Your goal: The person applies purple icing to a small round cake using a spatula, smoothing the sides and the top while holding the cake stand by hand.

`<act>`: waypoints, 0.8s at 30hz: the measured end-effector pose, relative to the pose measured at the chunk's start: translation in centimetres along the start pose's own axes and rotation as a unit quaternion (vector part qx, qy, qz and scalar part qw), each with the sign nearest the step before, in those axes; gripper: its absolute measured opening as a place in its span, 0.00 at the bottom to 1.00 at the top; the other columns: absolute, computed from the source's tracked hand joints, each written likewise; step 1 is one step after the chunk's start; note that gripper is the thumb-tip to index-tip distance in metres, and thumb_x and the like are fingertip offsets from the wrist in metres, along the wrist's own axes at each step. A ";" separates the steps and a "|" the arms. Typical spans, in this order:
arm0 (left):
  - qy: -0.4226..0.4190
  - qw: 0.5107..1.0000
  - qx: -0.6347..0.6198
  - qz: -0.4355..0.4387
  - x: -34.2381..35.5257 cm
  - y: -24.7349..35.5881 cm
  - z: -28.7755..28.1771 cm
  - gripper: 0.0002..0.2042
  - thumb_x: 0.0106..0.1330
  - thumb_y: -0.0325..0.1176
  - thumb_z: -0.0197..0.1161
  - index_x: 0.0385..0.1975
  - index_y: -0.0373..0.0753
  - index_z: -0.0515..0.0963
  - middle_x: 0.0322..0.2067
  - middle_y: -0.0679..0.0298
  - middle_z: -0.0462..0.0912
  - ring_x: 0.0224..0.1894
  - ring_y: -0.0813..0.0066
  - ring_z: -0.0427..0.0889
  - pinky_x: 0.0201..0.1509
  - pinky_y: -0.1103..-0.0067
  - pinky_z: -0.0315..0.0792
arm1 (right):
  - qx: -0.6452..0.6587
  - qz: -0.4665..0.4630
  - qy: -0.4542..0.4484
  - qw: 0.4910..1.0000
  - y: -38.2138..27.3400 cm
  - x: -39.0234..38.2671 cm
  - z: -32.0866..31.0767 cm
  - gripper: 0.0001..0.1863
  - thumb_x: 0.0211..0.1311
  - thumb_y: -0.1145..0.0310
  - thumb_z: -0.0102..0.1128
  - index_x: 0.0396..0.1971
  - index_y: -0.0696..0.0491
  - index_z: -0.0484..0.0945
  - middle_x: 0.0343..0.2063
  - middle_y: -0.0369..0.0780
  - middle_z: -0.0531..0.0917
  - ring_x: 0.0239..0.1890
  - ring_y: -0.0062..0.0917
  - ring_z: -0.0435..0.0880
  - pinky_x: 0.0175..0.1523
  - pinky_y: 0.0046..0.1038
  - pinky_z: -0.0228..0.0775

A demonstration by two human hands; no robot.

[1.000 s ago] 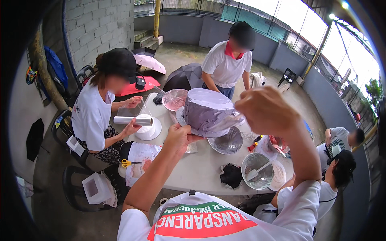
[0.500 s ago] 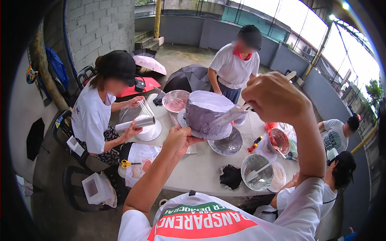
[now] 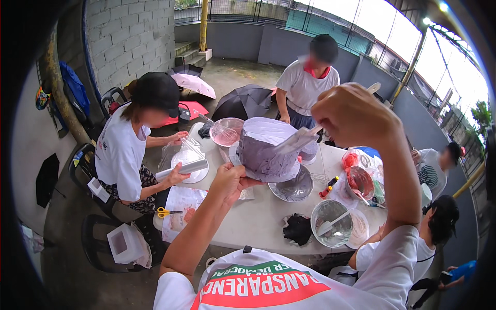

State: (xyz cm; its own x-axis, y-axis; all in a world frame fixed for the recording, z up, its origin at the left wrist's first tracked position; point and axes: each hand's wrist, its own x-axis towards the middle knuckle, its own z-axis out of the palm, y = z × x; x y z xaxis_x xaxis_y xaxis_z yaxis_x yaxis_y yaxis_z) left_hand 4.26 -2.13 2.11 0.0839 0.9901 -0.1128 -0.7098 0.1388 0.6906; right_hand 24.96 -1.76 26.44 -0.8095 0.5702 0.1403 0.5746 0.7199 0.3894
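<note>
A round cake (image 3: 266, 150) covered in grey-purple frosting was held up above the white table (image 3: 258, 217). It was supported from below by the left hand (image 3: 231, 182), whose fingers were curled under the edge of the base of the cake. The right hand (image 3: 351, 113) was raised high and closed into a fist around the handle of a flat scraper (image 3: 297, 140). The blade of the scraper was laid against the upper right side of the cake.

Directly under the cake, a shiny metal plate (image 3: 294, 188) was seen on the table. To its right a metal bowl (image 3: 331, 230) with a white spatula inside was placed, and near it a black cloth (image 3: 298, 228) was lying. A bowl with red content (image 3: 360, 182) was standing further right. A pink bowl covered with film (image 3: 226, 132) was located behind the cake. At the left side of the table, a rolled white sheet (image 3: 182, 168) was gripped by a seated person in a black cap (image 3: 155, 90). Yellow-handled scissors (image 3: 166, 212) were lying near the left edge.
</note>
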 end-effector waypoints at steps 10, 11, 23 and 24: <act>-0.001 1.000 0.005 0.002 0.2 -0.1 -0.2 0.13 0.52 0.15 0.48 0.38 0.19 0.61 0.33 0.42 0.77 0.33 0.46 0.83 0.40 0.52 0.80 | -0.003 0.020 0.031 0.999 1.6 -1.1 -0.6 0.03 0.40 0.79 0.57 0.13 0.56 0.75 0.17 0.41 0.79 0.24 0.32 0.80 0.32 0.33 0.70; -0.002 1.000 0.006 0.001 0.3 -0.2 -0.3 0.13 0.52 0.15 0.48 0.38 0.19 0.61 0.33 0.42 0.77 0.33 0.46 0.83 0.40 0.52 0.80 | 0.015 0.039 0.041 0.998 1.8 -1.4 -0.9 0.03 0.40 0.79 0.57 0.14 0.55 0.76 0.18 0.41 0.79 0.24 0.32 0.80 0.32 0.33 0.71; -0.050 0.999 0.000 -0.010 -0.3 0.5 -0.3 0.10 0.54 0.18 0.44 0.36 0.21 0.63 0.33 0.47 0.77 0.32 0.46 0.83 0.43 0.53 0.79 | 0.021 0.000 0.069 0.997 1.5 -1.8 0.3 0.02 0.38 0.79 0.58 0.14 0.57 0.75 0.18 0.40 0.77 0.24 0.34 0.79 0.31 0.33 0.69; -0.042 0.999 0.006 0.001 -0.3 0.5 -0.1 0.10 0.53 0.17 0.45 0.35 0.18 0.63 0.33 0.43 0.77 0.33 0.45 0.82 0.42 0.54 0.80 | 0.034 0.026 0.039 0.998 1.3 -2.1 -0.5 0.02 0.39 0.79 0.59 0.15 0.57 0.76 0.18 0.41 0.78 0.24 0.35 0.79 0.33 0.34 0.70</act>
State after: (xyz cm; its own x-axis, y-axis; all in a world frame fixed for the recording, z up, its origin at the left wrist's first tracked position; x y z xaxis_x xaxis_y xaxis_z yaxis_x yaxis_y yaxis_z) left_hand 3.79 -2.33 2.39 0.1406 0.9887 -0.0517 -0.7011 0.1363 0.6999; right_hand 27.36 -2.20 27.17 -0.7838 0.5768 0.2299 0.6207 0.7172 0.3169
